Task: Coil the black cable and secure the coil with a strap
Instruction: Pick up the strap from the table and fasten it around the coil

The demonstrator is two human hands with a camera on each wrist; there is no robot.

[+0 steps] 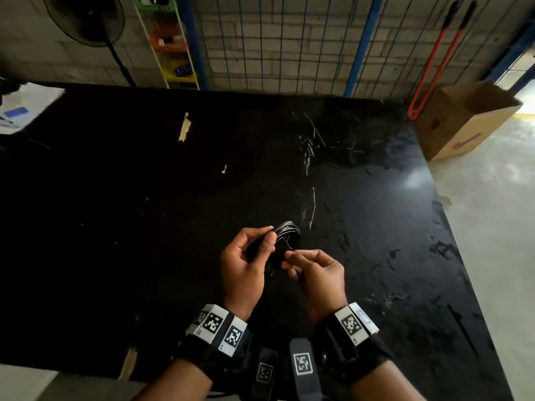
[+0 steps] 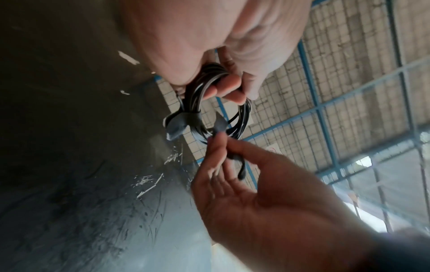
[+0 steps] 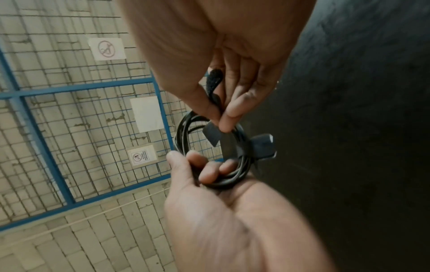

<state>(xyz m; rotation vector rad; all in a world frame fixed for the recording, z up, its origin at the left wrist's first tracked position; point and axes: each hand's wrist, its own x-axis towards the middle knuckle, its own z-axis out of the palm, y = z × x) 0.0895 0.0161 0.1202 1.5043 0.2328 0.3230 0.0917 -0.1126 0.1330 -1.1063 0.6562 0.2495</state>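
Left hand (image 1: 246, 267) curled around one side of the black cable coil (image 3: 186, 139), fingers hooked through the loop and thumb closed over the strands, coil held up off the black table (image 1: 144, 198). Between the two hands, several glossy loops bunched together, a strap (image 2: 184, 122) wrapped once around the bundle just beyond the left fingers, a connector plug (image 3: 265, 148) sticking out beside the wrap. Right hand (image 1: 315, 273) close against the coil, thumb and forefinger pinched on the strap's loose tail (image 3: 214, 88), other fingers loosely bent. Farther right of the hands, a cardboard box (image 1: 463, 120) on the floor.
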